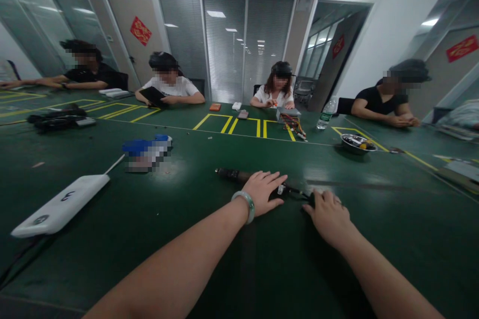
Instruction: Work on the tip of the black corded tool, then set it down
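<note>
My left hand, with a pale green bangle on the wrist, lies flat with fingers spread on a long dark tool that rests on the green table. My right hand is just to the right of it, its fingers curled over the dark right end of the same tool, where thin wires and a small white piece show. What the right fingers grip is mostly hidden under the hand.
A white flat device with a cable lies at the left. A blue object sits behind it. A metal bowl, a water bottle and a box with coloured wires stand farther back. Four people sit along the far edge.
</note>
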### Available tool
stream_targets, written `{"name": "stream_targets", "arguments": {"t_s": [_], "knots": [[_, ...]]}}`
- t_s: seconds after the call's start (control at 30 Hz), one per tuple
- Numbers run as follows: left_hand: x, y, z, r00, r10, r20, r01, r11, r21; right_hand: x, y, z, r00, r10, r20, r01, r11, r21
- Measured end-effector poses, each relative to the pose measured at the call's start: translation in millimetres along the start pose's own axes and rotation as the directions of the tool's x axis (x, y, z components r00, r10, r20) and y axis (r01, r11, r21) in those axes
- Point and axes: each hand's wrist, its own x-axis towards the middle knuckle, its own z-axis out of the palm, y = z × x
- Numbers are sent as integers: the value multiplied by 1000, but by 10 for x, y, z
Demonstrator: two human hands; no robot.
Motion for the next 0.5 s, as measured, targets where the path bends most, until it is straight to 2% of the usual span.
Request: {"name": "stream_targets", "arguments": {"t_s": [0.03, 0.1, 0.2, 0.33, 0.5], "knots": [[9, -9, 8, 1000, 8, 11, -8, 1000, 11, 14, 69, -5, 999, 29, 38, -29, 1000, 5], [29, -16, 18, 1000, 1, 6, -1, 1000, 25, 90, 160, -30, 996, 8, 90, -15, 997, 74], [58, 1, 15, 1000, -14, 8, 14, 999, 37, 271, 247, -68, 994, -30, 101, 9, 979, 203], [70, 38, -23, 1000, -10, 24, 8, 997, 71, 456, 387, -62, 1000, -3, 31, -6, 957, 289], [34, 66, -105, 996, 47, 72, -54, 993, 103, 456, 453, -91, 992, 59, -108, -12, 919, 395]]}}
